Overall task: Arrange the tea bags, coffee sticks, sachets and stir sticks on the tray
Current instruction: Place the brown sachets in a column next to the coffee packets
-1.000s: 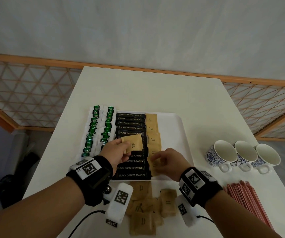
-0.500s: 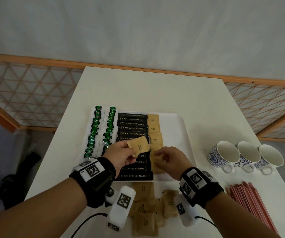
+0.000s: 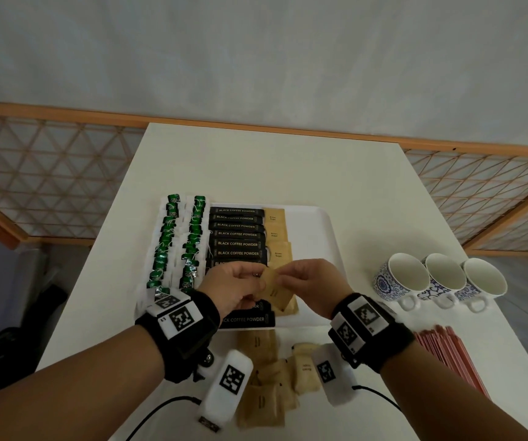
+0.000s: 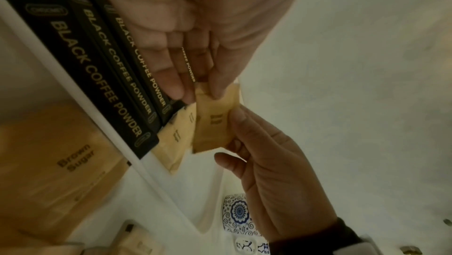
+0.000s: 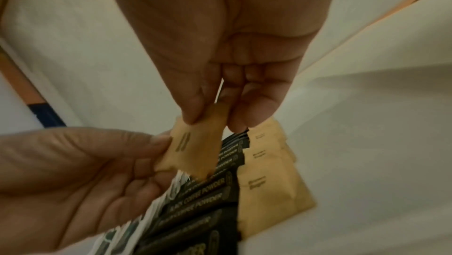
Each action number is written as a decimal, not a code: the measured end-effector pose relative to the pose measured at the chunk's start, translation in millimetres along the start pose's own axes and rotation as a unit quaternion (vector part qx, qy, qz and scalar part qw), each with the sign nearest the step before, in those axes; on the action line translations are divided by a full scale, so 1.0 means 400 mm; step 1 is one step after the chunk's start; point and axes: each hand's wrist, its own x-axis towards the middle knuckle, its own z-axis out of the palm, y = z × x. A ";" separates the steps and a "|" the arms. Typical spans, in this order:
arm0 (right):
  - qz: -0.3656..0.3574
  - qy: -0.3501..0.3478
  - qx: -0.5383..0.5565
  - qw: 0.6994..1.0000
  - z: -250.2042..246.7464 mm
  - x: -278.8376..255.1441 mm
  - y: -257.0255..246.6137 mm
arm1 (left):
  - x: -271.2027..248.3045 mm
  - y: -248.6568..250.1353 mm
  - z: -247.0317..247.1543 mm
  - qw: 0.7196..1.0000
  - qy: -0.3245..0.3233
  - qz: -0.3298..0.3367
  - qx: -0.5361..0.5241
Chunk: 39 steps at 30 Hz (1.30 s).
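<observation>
The step in hand is judged to be the sachet stage: one flat tan paper brown-sugar sachet (image 3: 274, 289) is held in the air between both hands, above the near end of the white rectangular plastic tray (image 3: 315, 237). The left hand (image 3: 230, 289) pinches the sachet's left edge between thumb and fingertips; the right hand (image 3: 315, 286) pinches its upper right edge likewise, so each grip is closed on the same sachet (which looks like a hand-to-hand transfer). Both wrists are level, palms turned inward and down, forearms converging over the table (image 3: 256, 160) edge. On the tray, two columns of green-tagged white tea bags (image 3: 176, 246) lie at the left, a column of black coffee powder sticks (image 3: 238, 243) next, then a partial column of placed tan sachets (image 3: 278, 237) just beside them. The next move calls for one hand to let go and the other to lay the sachet flat at the near end of that column. Loose tan sachets (image 3: 269, 386) and red stir sticks (image 3: 447, 351) wait off the tray.
</observation>
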 end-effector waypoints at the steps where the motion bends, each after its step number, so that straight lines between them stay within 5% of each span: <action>1: 0.005 -0.012 -0.024 1.000 -0.003 -0.005 0.003 | -0.001 0.001 0.005 1.000 0.001 0.003 0.003; 6: 0.087 -0.021 -0.034 0.995 -0.022 -0.027 0.052 | 0.005 -0.008 0.023 1.000 0.024 0.004 0.012; 13: 0.154 -0.018 -0.017 0.988 0.007 -0.034 0.095 | 0.005 -0.023 0.044 0.996 -0.006 -0.091 -0.010; 27: 0.158 0.017 -0.101 0.982 0.009 -0.019 0.093 | 0.006 -0.022 0.060 0.994 -0.007 -0.104 -0.022; 39: 0.124 0.066 -0.017 0.990 0.024 -0.006 0.063 | 0.022 -0.008 0.069 0.994 -0.011 -0.104 -0.026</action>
